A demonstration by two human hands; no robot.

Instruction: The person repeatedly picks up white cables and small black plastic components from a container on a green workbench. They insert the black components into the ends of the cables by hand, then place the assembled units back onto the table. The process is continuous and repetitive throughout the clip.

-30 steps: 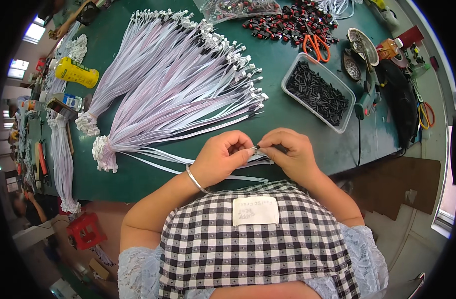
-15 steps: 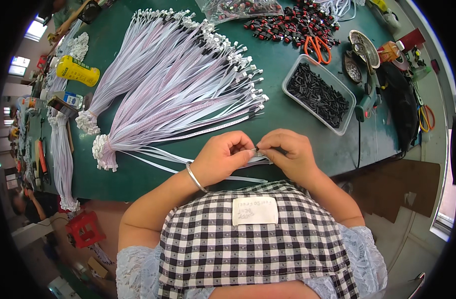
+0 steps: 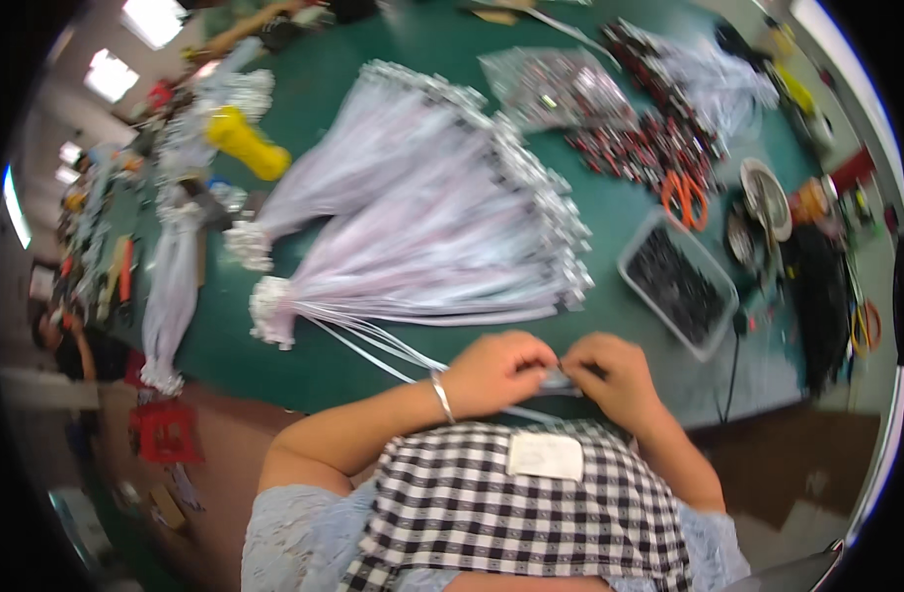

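Note:
My left hand [image 3: 496,373], with a silver bangle at its wrist, pinches the end of a flat white cable at the near table edge. Fingertips of my right hand [image 3: 615,380] are closed right beside it, on something small and dark that motion blur hides. Loose white cables [image 3: 378,345] run from a bundle to my left hand. That large bundle of flat cables [image 3: 422,237] lies fanned out beyond my hands, its white connectors [image 3: 271,308] gathered at the left end. To the right stands a clear plastic box [image 3: 706,345] of short black tubes [image 3: 674,281].
Orange-handled scissors [image 3: 685,200] lie behind the box, near a heap of red and black parts [image 3: 649,148] and a clear bag of parts [image 3: 556,89]. Metal dishes [image 3: 765,200] stand at the right. A yellow bottle [image 3: 247,143] lies at the left. Another person [image 3: 72,345] sits far left.
The whole view has shifted and blurred, so the table and my hands appear lower and further right. Both hands stay pinched together at the cable end.

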